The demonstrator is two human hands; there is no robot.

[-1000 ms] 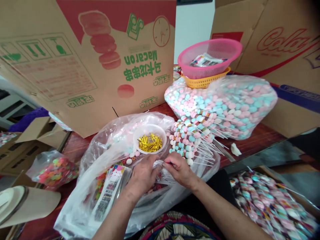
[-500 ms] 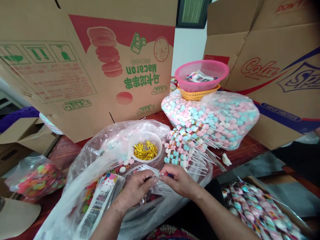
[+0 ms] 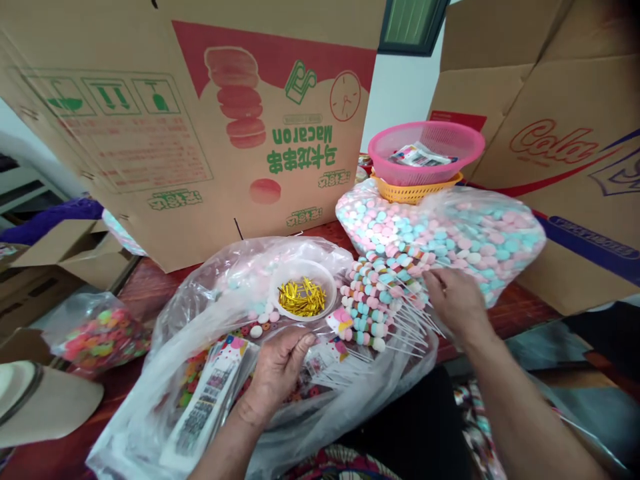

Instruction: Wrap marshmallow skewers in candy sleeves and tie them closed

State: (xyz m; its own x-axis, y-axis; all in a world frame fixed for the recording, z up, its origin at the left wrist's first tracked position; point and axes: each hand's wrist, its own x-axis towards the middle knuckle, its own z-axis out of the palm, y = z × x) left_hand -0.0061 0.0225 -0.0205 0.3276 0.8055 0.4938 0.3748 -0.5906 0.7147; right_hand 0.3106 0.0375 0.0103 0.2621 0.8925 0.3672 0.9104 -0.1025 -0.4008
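Observation:
My left hand (image 3: 280,370) rests on the crumpled clear plastic bag (image 3: 210,313), its fingers curled round a thin clear printed wrapper (image 3: 327,353) that lies under the fingertips. My right hand (image 3: 455,303) has reached to the pile of pastel candy skewers (image 3: 383,297), its fingertips on the white sticks; whether it has one pinched is hidden. A small white bowl (image 3: 305,273) of gold twist ties sits just above my left hand. A stack of printed wrappers (image 3: 207,393) lies in the bag to the left.
A big bag of pink, blue and white candies (image 3: 450,233) lies behind the skewers. Pink basket (image 3: 425,150) sits on an orange one. Cardboard boxes (image 3: 200,133) wall the back and right. A bag of bright ring candies (image 3: 97,337) lies left; a hat (image 3: 35,400) at the lower left.
My hands were together at a wrapper in the bag. The right hand has since left it and moved up and right to the skewer pile; the left hand stays.

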